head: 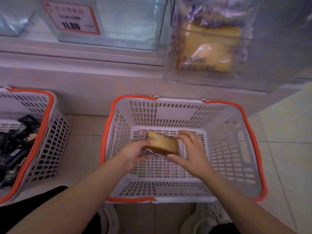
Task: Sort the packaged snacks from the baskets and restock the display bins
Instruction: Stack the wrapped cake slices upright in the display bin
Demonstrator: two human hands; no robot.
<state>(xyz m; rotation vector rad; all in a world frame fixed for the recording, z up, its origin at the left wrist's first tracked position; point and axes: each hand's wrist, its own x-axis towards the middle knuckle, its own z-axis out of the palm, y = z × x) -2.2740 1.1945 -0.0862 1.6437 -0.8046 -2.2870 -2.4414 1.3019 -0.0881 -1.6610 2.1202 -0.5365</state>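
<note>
Both hands on last clear-wrapped yellow cake slice [161, 143], low inside white orange-rimmed plastic basket [236, 149].
Left hand [133, 153] and right hand [190, 149] clamp opposite ends; long axis left-right; matching clear display bin [211, 48] up-right, nearer right.

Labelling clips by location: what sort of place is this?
Likely a shop's snack aisle: a price tag reading 11.80 on a clear bin, packaged cakes in another bin, and orange-rimmed baskets on the floor.
</note>
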